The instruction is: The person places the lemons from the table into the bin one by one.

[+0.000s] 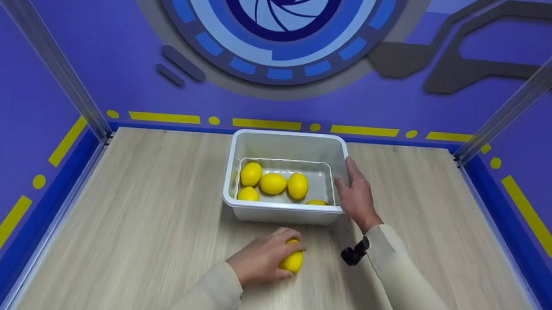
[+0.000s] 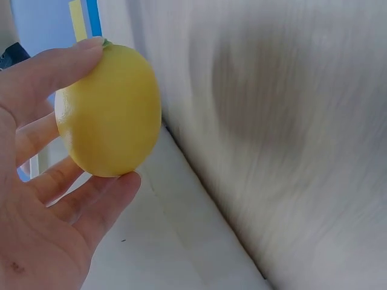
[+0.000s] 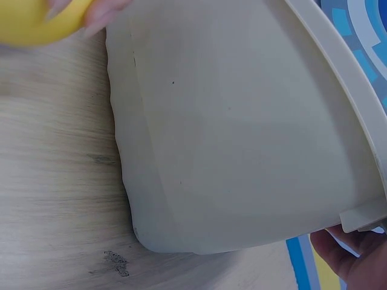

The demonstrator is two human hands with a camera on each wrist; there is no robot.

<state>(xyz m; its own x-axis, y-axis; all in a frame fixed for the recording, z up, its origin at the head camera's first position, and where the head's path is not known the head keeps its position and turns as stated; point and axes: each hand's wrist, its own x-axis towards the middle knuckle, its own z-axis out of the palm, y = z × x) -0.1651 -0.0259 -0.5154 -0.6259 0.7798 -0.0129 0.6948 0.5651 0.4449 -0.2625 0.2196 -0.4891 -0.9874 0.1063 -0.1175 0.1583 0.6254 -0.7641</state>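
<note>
My left hand (image 1: 267,256) holds a yellow lemon (image 1: 292,260) just in front of a white plastic bin (image 1: 283,215). The left wrist view shows this lemon (image 2: 112,112) pinched between thumb and fingertips, a bit of green at its stem end. My right hand (image 1: 359,197) grips the bin's right rim, the thumb over the inner side and the fingers outside. Several more lemons (image 1: 273,183) lie on the bin's floor, mostly toward the left; the front wall partly hides one (image 1: 317,202) at the right. From the right wrist, the bin's outer wall (image 3: 242,133) fills most of the view.
The bin stands on a wood-grain table (image 1: 160,205) near its back edge. Blue-purple panels (image 1: 121,47) with yellow markings enclose the back and sides, with metal posts (image 1: 59,58) at the corners. A black wrist device (image 1: 355,252) sits on the right sleeve.
</note>
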